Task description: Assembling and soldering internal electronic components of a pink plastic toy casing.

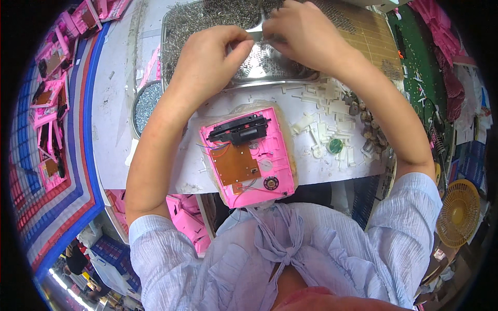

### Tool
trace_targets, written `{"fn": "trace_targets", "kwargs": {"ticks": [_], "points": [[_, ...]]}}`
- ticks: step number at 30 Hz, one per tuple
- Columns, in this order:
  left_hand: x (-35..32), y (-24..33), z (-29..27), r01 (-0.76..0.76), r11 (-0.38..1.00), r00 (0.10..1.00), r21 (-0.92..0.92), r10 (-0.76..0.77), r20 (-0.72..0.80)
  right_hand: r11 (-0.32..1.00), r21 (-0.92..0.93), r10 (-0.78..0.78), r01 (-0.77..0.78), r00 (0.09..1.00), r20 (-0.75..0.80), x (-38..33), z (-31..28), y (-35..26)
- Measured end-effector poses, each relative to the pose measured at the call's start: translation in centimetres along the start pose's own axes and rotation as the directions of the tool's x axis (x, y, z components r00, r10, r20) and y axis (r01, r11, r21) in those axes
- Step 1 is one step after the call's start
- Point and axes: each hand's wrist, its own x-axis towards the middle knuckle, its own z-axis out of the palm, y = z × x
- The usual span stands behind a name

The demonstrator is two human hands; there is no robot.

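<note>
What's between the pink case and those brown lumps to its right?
In the head view, loose white plastic pieces and one round green piece lie between the pink case and the brown lumps.

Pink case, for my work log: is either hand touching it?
No, the left hand and right hand are both over the metal tray, well apart from the pink case.

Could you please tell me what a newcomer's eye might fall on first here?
Probably the bright pink case, lying open at the near edge of the table with a brown board inside. Next comes the shiny metal tray beyond it, holding many small metal parts, with the left hand and right hand over it. White plastic pieces lie scattered right of the case, a green disc among them.
</note>
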Motion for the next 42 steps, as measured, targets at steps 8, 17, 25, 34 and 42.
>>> {"fn": "trace_targets", "kwargs": {"ticks": [8,17,25,34,42], "points": [[0.0,-0.3,0.7,0.127,0.708,0.992,-0.695,-0.083,0.097,0.21,0.92,0.381,-0.33,0.895,0.234,-1.7,0.4,-0.3],[0.0,1.1,1.3,0.239,0.535,0.971,-0.81,-0.146,0.19,-0.006,0.949,0.422,-0.314,0.86,0.287,-1.7,-0.2,-0.5],[-0.4,0.9,0.9,0.126,0.834,0.991,-0.537,-0.128,0.034,0.259,0.915,0.381,-0.31,0.903,0.198,-2.0,-0.8,-1.2],[-1.4,1.9,0.7,-0.036,0.881,0.996,-0.473,-0.007,-0.089,-0.036,0.902,0.181,-0.431,0.884,0.43,-1.2,-0.9,-0.7],[-1.8,0.9,0.3,0.221,0.711,0.975,-0.667,-0.151,0.162,0.212,0.928,0.174,-0.307,0.946,0.273,-1.6,-0.7,-0.9]]}}
